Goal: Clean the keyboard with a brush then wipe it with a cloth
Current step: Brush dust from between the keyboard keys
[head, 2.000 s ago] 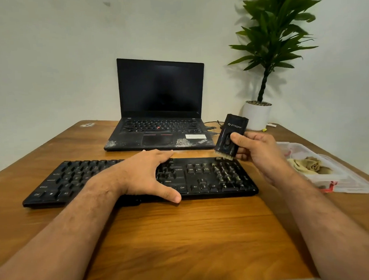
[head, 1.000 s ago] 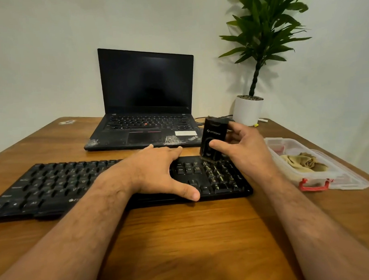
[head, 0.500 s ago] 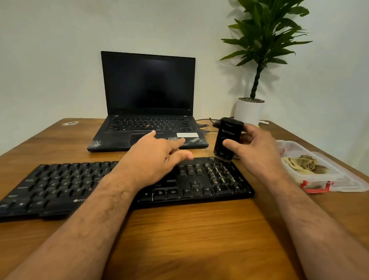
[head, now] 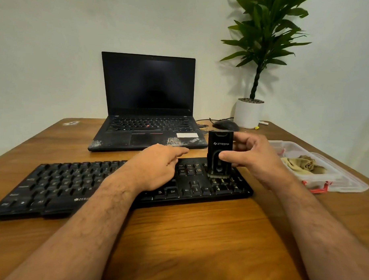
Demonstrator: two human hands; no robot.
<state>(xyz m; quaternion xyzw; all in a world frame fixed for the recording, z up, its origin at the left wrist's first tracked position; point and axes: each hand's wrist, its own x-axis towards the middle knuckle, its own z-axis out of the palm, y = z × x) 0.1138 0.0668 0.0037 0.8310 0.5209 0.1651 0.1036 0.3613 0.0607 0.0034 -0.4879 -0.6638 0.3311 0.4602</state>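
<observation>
A black full-size keyboard [head: 61, 186] lies across the wooden table in front of me. My right hand [head: 255, 158] grips a black block-shaped brush [head: 219, 147] upright, its bristles pressed down on the number pad at the keyboard's right end. My left hand [head: 155, 168] rests flat on the keyboard's middle keys, fingers spread, holding nothing. A beige cloth [head: 301, 164] lies crumpled in a clear plastic tray [head: 344, 184] to the right of the keyboard.
An open black laptop [head: 149, 111] with a dark screen stands behind the keyboard. A black mouse [head: 224, 125] and a potted plant in a white pot [head: 248, 112] sit at the back right. The table's right edge runs just beyond the tray.
My right hand has brought the brush down from above the keyboard's top right corner onto the number pad. My left hand has settled lower on the middle keys.
</observation>
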